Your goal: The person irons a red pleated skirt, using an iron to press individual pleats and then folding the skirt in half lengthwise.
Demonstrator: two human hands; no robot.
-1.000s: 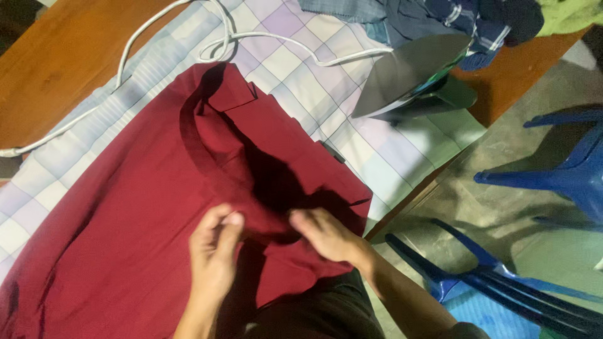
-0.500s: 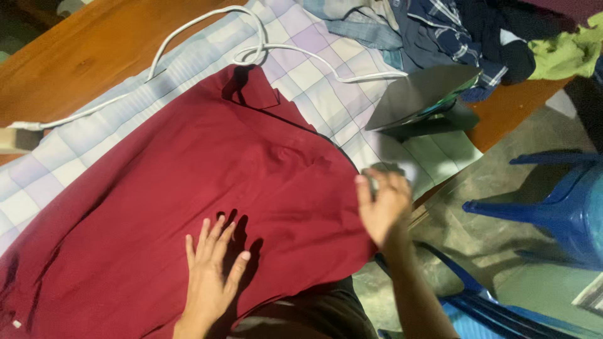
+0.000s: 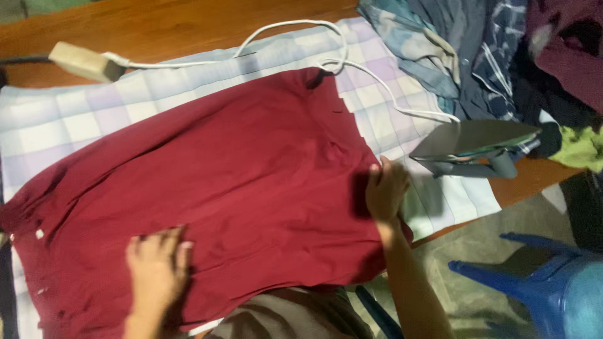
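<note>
We have the dark red shirt spread flat on the checked cloth that covers the wooden table, with our left hand lying palm down on its near edge, fingers together, and our right hand gripping its right edge, fingers curled over the fabric. Just beyond that hand the iron stands on its heel, its white cord looping back to a plug block, with a heap of clothes behind and a blue plastic chair on the floor

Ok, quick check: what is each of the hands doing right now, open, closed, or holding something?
Left hand: open, pressed flat on the dark red shirt.
Right hand: fingers curled at the shirt's right edge; an actual grip cannot be told.
</note>
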